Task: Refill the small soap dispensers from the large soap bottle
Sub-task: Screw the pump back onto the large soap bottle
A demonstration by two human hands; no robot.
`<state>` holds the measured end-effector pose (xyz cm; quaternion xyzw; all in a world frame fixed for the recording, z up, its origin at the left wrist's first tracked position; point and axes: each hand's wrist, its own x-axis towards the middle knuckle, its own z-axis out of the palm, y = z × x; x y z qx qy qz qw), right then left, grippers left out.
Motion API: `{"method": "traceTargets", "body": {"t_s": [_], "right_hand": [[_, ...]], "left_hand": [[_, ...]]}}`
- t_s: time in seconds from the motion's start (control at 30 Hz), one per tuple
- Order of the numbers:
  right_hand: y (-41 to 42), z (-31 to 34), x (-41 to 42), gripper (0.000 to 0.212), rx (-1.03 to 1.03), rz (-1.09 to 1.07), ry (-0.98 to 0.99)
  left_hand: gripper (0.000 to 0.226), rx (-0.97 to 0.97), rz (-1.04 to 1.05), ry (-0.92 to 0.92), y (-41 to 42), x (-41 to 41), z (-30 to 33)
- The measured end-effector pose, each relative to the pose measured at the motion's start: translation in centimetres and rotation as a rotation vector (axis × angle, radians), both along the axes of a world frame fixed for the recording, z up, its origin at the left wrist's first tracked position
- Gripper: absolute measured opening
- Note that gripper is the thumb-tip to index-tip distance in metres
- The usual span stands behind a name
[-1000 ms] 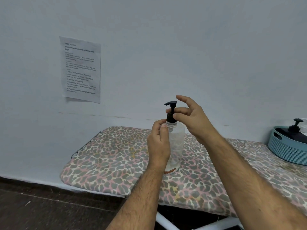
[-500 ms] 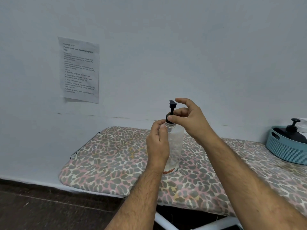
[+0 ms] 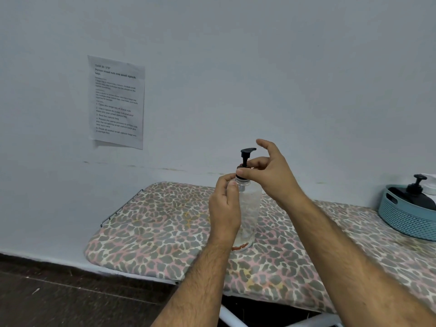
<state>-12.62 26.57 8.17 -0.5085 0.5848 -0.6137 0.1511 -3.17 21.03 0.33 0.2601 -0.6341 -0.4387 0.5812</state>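
A small clear soap dispenser [image 3: 250, 208] stands upright on the leopard-print ironing board [image 3: 160, 227]. Its black pump head [image 3: 246, 152] now points to the right. My left hand [image 3: 225, 208] wraps around the bottle's body from the near side. My right hand [image 3: 271, 172] pinches the black pump collar at the neck with thumb and fingers, while the index finger is lifted above the pump. A black dispenser [image 3: 418, 194] lies in the teal basket [image 3: 405, 220] at the far right.
A printed sheet [image 3: 116, 102] is taped to the white wall behind the board. The board's wire iron rest [image 3: 120, 208] juts out at its left end. Dark floor lies below left, and white board legs show underneath.
The pump head has turned from pointing left, through facing away, to pointing right, as my right hand twists the collar. My left hand keeps its hold on the bottle.
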Motion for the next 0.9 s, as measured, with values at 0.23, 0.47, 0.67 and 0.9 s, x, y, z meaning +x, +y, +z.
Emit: {"method": "traceTargets", "body": {"t_s": [0.23,0.47,0.67,0.9], "right_hand": [[0.6,0.1,-0.5,0.083,0.013,0.152,-0.091],[0.3,0.4,-0.1,0.091,0.023,0.066,-0.009],[0.3,0.2,-0.5,0.086,0.068,0.119,-0.031],[0.1,0.4,-1.0,0.073,0.107,0.135,-0.041]], "left_hand": [[0.026,-0.009,-0.003,0.014,-0.2,-0.1,-0.3],[0.025,-0.007,0.011,-0.006,-0.2,0.0,-0.2],[0.024,-0.007,-0.023,-0.063,0.0,0.3,0.3],[0.076,0.005,-0.167,-0.276,-0.8,2.3,0.0]]}}
